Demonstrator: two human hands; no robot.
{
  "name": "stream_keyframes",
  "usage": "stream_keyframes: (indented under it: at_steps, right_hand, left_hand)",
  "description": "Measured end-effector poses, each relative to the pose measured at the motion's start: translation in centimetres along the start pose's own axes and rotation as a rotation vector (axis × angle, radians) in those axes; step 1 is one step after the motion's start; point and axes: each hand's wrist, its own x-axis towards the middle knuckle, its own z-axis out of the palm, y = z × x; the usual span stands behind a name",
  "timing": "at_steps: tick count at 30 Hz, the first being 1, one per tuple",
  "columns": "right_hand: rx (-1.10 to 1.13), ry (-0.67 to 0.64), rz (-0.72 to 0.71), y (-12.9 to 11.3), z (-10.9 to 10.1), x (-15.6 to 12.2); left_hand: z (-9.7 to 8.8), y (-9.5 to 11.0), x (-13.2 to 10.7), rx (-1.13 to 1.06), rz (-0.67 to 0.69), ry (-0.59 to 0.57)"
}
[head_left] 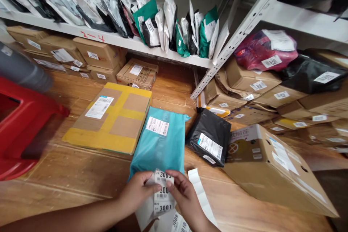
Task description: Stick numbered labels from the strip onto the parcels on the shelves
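Between my two hands is a strip of numbered labels (164, 200), with printed numbers such as 3003 and 3001 and small barcodes. My left hand (143, 188) pinches its left edge, and my right hand (182, 188) grips the right edge with thumb and fingers. More of the label strip, showing 3009, hangs below and trails to the right as white backing paper (200, 192). Just beyond my fingers lies a teal plastic parcel (163, 148) bearing a white shipping label. A black plastic parcel (195, 127) marked 2002 is to its right.
A yellow-taped carton (129, 121) lies left of the teal parcel, and a large cardboard box (252, 185) stands at right. A red stool (24, 123) is at far left. Shelves (136, 41) hold several mailers; stacked boxes (100, 56) sit beneath, with more beyond the metal post (239, 40).
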Motion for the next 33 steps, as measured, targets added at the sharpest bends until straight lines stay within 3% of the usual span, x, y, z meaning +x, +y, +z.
stream_keyframes:
  at_steps: [3,10,15,18,21,26,30,33]
  right_hand:
    - [0.031,0.044,0.039,-0.3,-0.4,0.2]
    - [0.179,0.061,0.171,-1.2,-0.5,-0.2]
    - [0.183,0.088,0.163,-1.5,-0.5,-0.2]
    - [0.163,0.09,0.16,-1.6,-0.5,0.0]
    - [0.129,0.079,0.143,-1.6,-0.2,0.1]
    - [0.026,0.073,0.156,0.2,-0.1,-1.0]
    - [-0.052,0.09,0.346,4.2,-0.4,-3.2]
    - [-0.117,0.207,0.407,6.8,0.1,-3.6]
  left_hand:
    - [0.0,0.7,0.1,-0.021,-0.014,-0.004]
    - [-0.5,1.2,0.2,-0.046,-0.042,-0.177]
    - [-0.4,1.4,0.2,-0.095,-0.051,-0.246]
    - [-0.3,1.6,0.3,-0.14,-0.059,-0.219]
    - [0.0,1.5,0.4,-0.158,-0.053,-0.107]
    - [1.0,-1.4,-0.2,-0.003,-0.097,0.053]
    - [2.3,-4.9,-2.0,0.057,-0.228,-0.004]
    - [2.3,-6.8,-2.5,0.109,-0.274,-0.008]
